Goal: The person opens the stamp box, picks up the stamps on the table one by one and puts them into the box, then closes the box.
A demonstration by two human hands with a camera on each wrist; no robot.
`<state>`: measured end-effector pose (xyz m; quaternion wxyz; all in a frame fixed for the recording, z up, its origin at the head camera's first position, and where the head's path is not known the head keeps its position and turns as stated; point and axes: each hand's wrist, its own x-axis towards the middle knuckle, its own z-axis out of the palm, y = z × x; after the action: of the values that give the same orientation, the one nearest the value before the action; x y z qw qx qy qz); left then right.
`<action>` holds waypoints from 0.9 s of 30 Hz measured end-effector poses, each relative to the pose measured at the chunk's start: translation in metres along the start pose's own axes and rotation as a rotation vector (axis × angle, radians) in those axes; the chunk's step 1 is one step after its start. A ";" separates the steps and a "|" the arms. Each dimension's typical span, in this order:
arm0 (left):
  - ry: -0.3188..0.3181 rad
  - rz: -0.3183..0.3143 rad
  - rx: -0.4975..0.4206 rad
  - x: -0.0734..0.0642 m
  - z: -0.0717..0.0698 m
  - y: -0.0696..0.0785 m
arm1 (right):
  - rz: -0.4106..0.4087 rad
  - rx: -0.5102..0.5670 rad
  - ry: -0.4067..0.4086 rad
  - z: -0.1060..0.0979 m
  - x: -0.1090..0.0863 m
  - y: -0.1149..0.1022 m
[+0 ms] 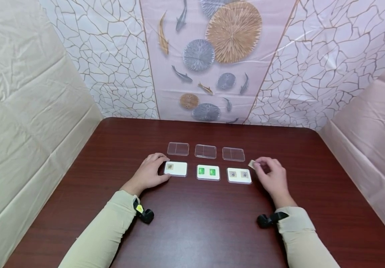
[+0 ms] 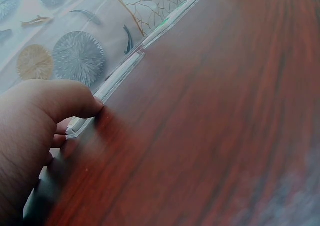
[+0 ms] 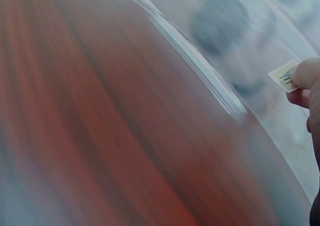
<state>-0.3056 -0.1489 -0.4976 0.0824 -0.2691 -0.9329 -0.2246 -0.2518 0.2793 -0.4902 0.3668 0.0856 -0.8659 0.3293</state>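
My left hand holds the left end of a shallow white case, thumb at its near edge and fingers at the far corner. One small square stamp with a dark picture lies in that case's left half. In the left wrist view the thumb presses the case's side. Right of the cases, my right hand pinches another small stamp between thumb and fingertips; it has a pale border and a dark green print. Part of this stamp is hidden by the thumb.
A middle case holds two green stamps, and a right case holds two greyish ones. Behind them lie three clear lids, left, middle and right. All rest on a dark red wooden table, with draped walls around it.
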 end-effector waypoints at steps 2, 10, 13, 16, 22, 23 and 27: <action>0.000 -0.003 -0.005 0.000 -0.001 0.000 | -0.038 0.017 -0.015 0.016 0.004 -0.012; -0.016 -0.015 -0.008 -0.001 -0.002 0.002 | -0.101 0.125 -0.034 0.076 0.011 -0.057; -0.017 -0.019 -0.009 0.000 -0.003 0.003 | -0.116 0.173 -0.076 0.096 0.009 -0.078; -0.013 -0.018 -0.004 0.000 -0.003 0.002 | -0.124 0.188 -0.137 0.113 0.007 -0.099; 0.000 -0.009 0.008 0.000 -0.002 -0.001 | -0.137 0.142 -0.235 0.139 0.005 -0.130; 0.001 -0.008 0.011 0.000 -0.001 -0.001 | -0.141 0.124 -0.253 0.142 0.005 -0.133; 0.005 -0.005 0.009 0.000 -0.001 -0.002 | -0.160 0.035 -0.314 0.152 0.006 -0.143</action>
<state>-0.3067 -0.1516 -0.4974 0.0853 -0.2658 -0.9344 -0.2212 -0.2881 0.0734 -0.4918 0.2507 0.2111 -0.8970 0.2966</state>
